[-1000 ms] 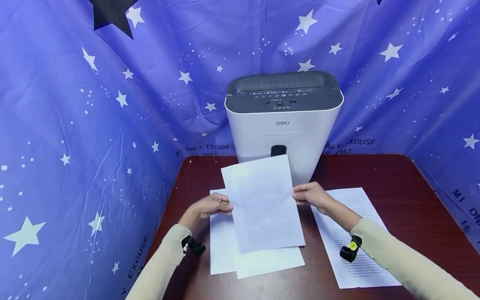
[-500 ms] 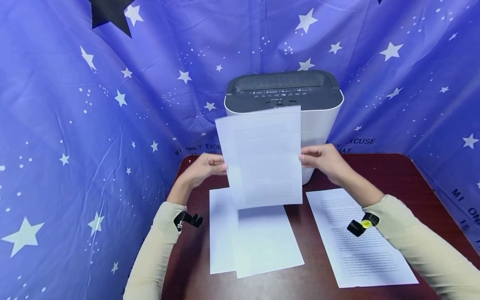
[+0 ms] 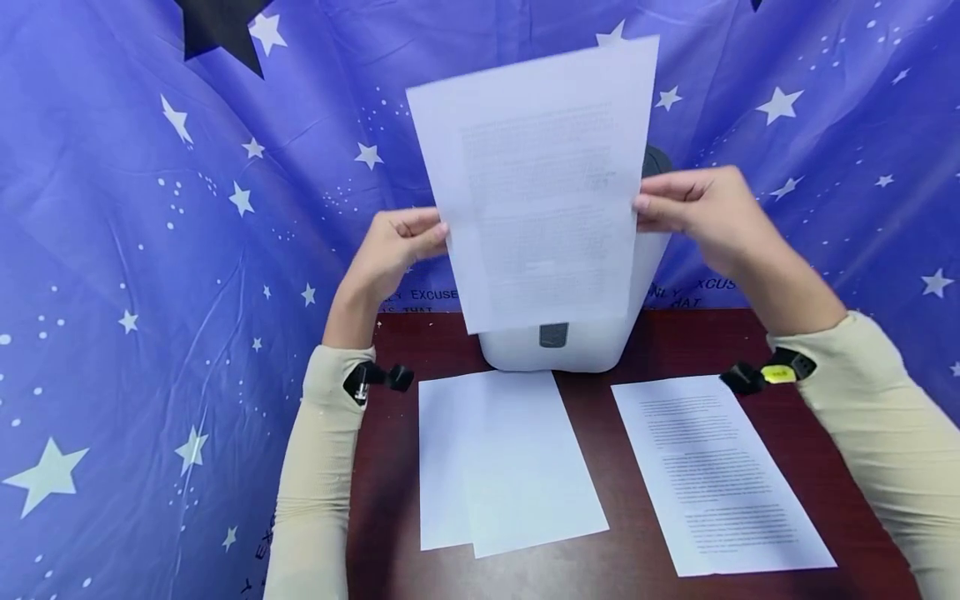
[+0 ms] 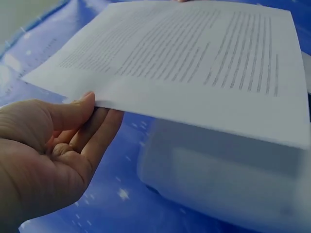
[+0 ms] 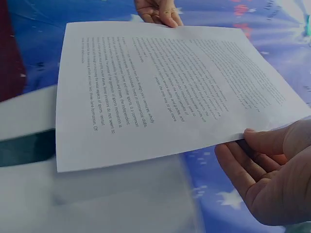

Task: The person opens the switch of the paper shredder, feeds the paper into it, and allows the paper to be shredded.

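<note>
A printed sheet of paper (image 3: 540, 192) is held up in front of the paper shredder (image 3: 570, 346), hiding most of the machine. My left hand (image 3: 393, 250) pinches its left edge between thumb and fingers, as the left wrist view shows with the thumb on top of the paper (image 4: 194, 63). On the opposite edge, my right hand (image 3: 705, 208) pinches the sheet the same way. In the right wrist view, lines of text cover the paper (image 5: 146, 97), with the right hand (image 5: 277, 170) at its near edge and the left hand (image 5: 159, 10) at the far one.
Two overlapping white sheets (image 3: 525, 467) lie on the dark red table (image 3: 637, 533) below the raised paper. To their right lies another printed sheet (image 3: 720, 475). A blue curtain with stars (image 3: 187, 333) hangs behind and at the sides.
Both hands have raised the printed sheet from low over the table to in front of the shredder's top, which it now covers. The sheets on the table have stayed put.
</note>
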The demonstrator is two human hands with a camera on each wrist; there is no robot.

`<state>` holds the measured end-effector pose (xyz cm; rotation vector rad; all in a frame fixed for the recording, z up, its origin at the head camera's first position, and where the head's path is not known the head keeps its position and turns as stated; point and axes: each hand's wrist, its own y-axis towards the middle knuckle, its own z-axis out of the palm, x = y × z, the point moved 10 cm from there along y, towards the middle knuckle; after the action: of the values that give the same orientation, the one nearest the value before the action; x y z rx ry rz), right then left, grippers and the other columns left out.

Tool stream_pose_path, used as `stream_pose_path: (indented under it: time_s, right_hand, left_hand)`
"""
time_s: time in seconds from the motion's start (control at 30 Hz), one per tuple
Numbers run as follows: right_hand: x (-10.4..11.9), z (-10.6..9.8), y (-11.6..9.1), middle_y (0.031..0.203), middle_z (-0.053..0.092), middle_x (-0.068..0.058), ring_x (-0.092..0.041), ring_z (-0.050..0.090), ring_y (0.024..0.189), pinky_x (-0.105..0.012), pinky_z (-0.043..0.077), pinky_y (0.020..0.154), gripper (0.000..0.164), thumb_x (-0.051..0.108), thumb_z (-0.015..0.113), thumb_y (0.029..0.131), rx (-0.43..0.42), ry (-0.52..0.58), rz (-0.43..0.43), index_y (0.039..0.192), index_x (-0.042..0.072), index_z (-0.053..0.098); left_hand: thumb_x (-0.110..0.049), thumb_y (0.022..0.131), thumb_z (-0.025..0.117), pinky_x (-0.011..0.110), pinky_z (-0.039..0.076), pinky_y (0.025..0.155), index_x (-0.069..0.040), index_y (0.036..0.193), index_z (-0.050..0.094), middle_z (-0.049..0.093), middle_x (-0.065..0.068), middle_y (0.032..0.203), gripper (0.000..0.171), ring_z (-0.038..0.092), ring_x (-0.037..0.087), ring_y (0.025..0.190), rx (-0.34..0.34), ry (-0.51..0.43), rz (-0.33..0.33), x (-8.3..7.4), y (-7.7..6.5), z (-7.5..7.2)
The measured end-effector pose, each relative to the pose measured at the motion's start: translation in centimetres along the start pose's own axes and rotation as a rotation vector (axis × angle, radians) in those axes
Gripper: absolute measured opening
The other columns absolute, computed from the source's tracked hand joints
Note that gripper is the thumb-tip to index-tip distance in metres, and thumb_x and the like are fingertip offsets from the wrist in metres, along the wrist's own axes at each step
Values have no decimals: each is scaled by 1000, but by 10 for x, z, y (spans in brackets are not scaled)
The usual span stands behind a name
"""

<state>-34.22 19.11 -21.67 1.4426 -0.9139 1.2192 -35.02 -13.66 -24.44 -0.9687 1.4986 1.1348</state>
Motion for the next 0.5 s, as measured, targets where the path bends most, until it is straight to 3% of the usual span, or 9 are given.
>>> stream_pose_path:
  time_s: [0.23,0.5]
  right_hand:
    - [55,-12,20,86,80,-11,-20,78,74,-29,63,71,17,-10,77,83,-34,218,-85,99,-5,79]
    - [92,-17,37,85,79,-14,-22,77,74,-31,63,69,16,-14,74,83,-104,277,-151,98,-10,77]
  left_hand:
    - [5,97,63,37,60,96,13,129,62,79,2,94,33,76,14,85,-91,-178,95,-50,27,5]
    - [2,96,65,37,59,97,9,126,66,77,7,92,31,74,16,84,-202,-286,129,-91,48,4]
